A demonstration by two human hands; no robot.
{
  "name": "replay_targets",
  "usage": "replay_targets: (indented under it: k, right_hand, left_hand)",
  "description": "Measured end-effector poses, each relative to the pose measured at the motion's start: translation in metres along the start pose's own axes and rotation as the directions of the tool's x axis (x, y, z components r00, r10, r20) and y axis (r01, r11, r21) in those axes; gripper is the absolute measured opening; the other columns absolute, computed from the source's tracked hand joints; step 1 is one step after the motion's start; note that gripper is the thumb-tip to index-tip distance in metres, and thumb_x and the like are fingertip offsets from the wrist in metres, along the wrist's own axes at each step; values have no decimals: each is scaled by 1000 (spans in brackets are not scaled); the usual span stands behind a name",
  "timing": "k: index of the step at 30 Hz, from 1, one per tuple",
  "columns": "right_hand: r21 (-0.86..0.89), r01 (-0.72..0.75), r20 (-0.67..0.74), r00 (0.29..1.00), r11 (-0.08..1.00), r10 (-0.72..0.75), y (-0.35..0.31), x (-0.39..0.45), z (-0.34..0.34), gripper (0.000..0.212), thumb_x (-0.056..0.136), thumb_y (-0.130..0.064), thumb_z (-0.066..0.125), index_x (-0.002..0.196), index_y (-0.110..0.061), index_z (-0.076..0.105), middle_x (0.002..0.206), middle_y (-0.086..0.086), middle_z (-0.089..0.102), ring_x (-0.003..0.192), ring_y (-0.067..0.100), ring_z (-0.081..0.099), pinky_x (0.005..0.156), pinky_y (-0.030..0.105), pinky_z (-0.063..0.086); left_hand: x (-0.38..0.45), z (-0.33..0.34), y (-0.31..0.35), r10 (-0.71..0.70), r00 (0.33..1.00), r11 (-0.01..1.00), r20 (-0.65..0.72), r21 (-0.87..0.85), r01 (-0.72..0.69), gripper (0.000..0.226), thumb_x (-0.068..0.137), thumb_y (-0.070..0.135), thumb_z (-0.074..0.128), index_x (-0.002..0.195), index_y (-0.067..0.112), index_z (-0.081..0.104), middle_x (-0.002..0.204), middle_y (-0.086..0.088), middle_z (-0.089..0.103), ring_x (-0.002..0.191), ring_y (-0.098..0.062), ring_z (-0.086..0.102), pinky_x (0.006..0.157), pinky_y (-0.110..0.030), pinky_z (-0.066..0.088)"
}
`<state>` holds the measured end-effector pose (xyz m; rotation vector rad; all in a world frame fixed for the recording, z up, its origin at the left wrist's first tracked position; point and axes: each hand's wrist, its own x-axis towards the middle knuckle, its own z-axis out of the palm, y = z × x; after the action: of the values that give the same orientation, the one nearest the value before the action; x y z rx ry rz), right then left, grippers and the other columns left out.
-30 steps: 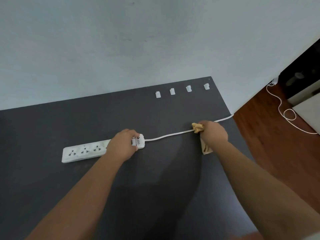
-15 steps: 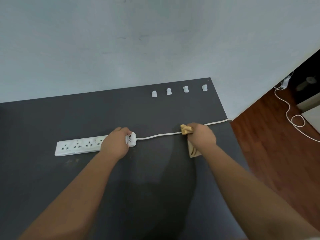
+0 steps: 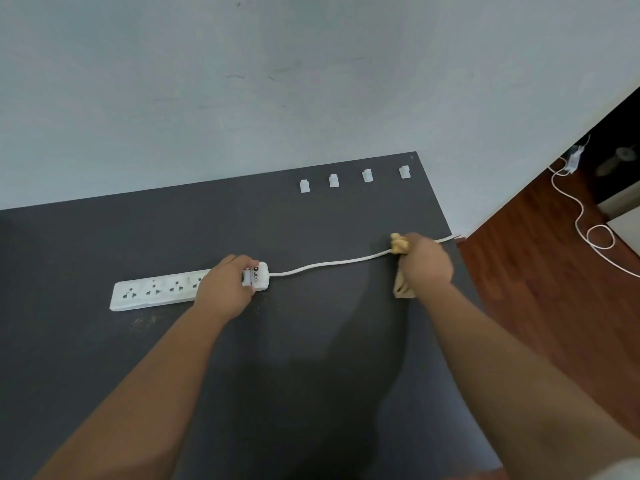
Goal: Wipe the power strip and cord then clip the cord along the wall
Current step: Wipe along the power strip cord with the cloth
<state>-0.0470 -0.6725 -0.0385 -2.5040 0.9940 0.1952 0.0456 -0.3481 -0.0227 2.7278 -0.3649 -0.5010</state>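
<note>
While the left hand [image 3: 227, 289] presses the power strip [image 3: 156, 289] mid-surface, the right hand [image 3: 427, 263], closed on a cloth [image 3: 399, 243], pinches the cord [image 3: 329, 265] near the right edge; cord-wiping seems underway, with clips [image 3: 349, 179] at the back edge next.

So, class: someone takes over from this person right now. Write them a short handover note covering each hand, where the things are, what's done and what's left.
Left hand: pressing down the cord end of the power strip on the dark table.
Right hand: closed on a yellow cloth wrapped around the cord, near the table's right edge.
Four clips: in a row near the wall, all empty.
Done: cannot tell how much is wiped.
Left: finish wiping, then clip the cord.
</note>
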Motion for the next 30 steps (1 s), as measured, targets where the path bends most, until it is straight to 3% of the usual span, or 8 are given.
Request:
replay_targets:
  k: [8, 13, 16, 20, 25, 28, 30]
  right_hand:
    - [49, 302, 206, 930, 952, -306, -105, -68, 68, 28, 85, -13, 52, 112, -16, 61, 112, 11, 62, 104, 33, 62, 82, 36, 50]
    - [10, 413, 291, 870, 911, -398, -113, -71, 71, 35, 86, -12, 50, 118, -23, 60, 112, 8, 64, 104, 31, 61, 80, 36, 48]
    - [-12, 329, 253, 915, 944, -315, -85, -54, 52, 34, 86, -17, 51, 113, -32, 63, 110, 6, 68, 105, 30, 63, 78, 32, 47]
    - [-38, 149, 118, 982, 988, -144, -30, -34, 22, 26, 86, -20, 50, 103, -30, 66, 103, 7, 69, 97, 32, 64, 70, 29, 42]
    - [-40, -13, 58, 998, 999, 16, 1, -15, 5, 24, 90, -22, 45, 101, -23, 67, 95, 12, 67, 90, 36, 64, 71, 36, 49]
    - [-33, -8, 33, 999, 999, 9, -21, -26, 16, 23, 87, -19, 48, 101, -22, 67, 99, 13, 67, 94, 37, 64, 72, 35, 47]
    - [-21, 86, 55, 995, 996, -85, -47, -41, 31, 26, 84, -15, 50, 103, -22, 66, 103, 12, 68, 98, 35, 64, 75, 35, 49]
  left_hand:
    - [-3, 4, -2, 7, 1000, 999, -29, -51, -8, 48, 80, 9, 69, 124, 25, 58, 125, 4, 55, 109, -21, 57, 82, -29, 41]
    - [-3, 4, -6, 23, 1000, 999, -18, -38, -24, 50, 81, 11, 69, 127, 25, 57, 130, 5, 53, 114, -20, 55, 87, -28, 40]
    - [-3, 3, -8, 26, 1000, 998, -9, -59, -27, 50, 80, 11, 70, 127, 25, 57, 130, 5, 53, 115, -19, 55, 90, -28, 41]
    - [-2, 3, -9, 30, 1000, 997, -7, -70, -31, 50, 80, 11, 70, 126, 26, 57, 129, 6, 54, 114, -19, 56, 90, -30, 42]
    - [-1, 5, -13, 33, 999, 996, -10, -86, -34, 50, 81, 11, 69, 127, 26, 56, 131, 8, 53, 116, -17, 55, 92, -29, 42]
    - [-1, 6, -13, 38, 999, 996, -18, -80, -40, 50, 81, 10, 68, 127, 26, 56, 133, 9, 53, 116, -17, 55, 91, -28, 41]
    - [-1, 8, -14, 43, 999, 996, -21, -71, -44, 50, 82, 11, 67, 128, 26, 55, 134, 9, 52, 117, -16, 55, 91, -28, 42]
